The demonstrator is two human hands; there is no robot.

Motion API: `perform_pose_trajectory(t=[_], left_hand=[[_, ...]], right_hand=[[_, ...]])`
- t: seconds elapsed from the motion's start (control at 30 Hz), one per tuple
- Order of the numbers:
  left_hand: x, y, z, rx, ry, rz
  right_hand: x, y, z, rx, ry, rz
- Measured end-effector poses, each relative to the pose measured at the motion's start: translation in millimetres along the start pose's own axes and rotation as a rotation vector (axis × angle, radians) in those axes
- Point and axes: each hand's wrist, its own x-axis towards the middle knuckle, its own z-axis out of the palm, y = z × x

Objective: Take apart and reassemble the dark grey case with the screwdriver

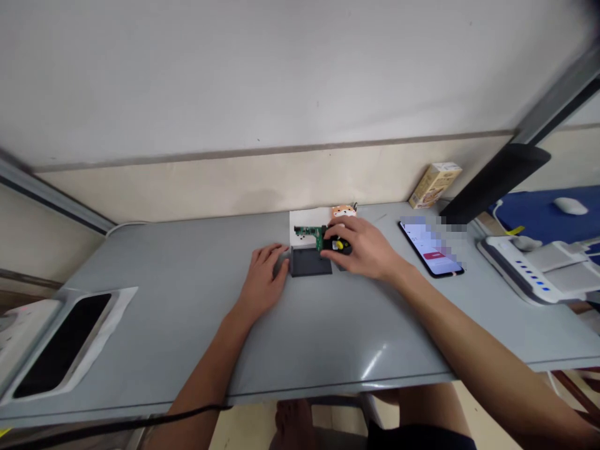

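On a smooth grey counter (187,325), the left hand (265,278) lies flat and spread just beside a matte dark rectangular tray (309,262). The right hand (363,249) grips one end of a slim green circuit board (309,234) at the tray's far edge, with a white card (304,219) behind.

A small electronics workstation: a grey bench (187,300) against a plain wall, a green circuit board (310,234), a phone (431,247), neighbouring desk with mouse (570,205).

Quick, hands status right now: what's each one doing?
Left hand: open, flat on the table beside the dark tray.
Right hand: closed on one end of the green circuit board.
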Motion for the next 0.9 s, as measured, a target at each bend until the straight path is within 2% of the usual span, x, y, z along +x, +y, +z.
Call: perform_pose_trajectory(t=[0.1, 0.2, 0.37, 0.67, 0.9], left_hand=[[0, 2, -1, 0.008, -0.017, -0.003], [0, 2, -1, 0.016, -0.020, 0.004], [-1, 1, 0, 0.026, -0.024, 0.018], [0, 3, -1, 0.016, -0.030, 0.018], [-1, -1, -1, 0.000, -0.018, 0.045]], right_hand=[[-14, 0, 14, -0.009, -0.105, -0.006], [-23, -3, 20, -0.016, -0.143, -0.005], [-22, -3, 22, -0.038, -0.116, -0.005], [-21, -8, 27, 0.002, -0.152, -0.045], [-21, -8, 30, 0.017, -0.079, -0.008]])
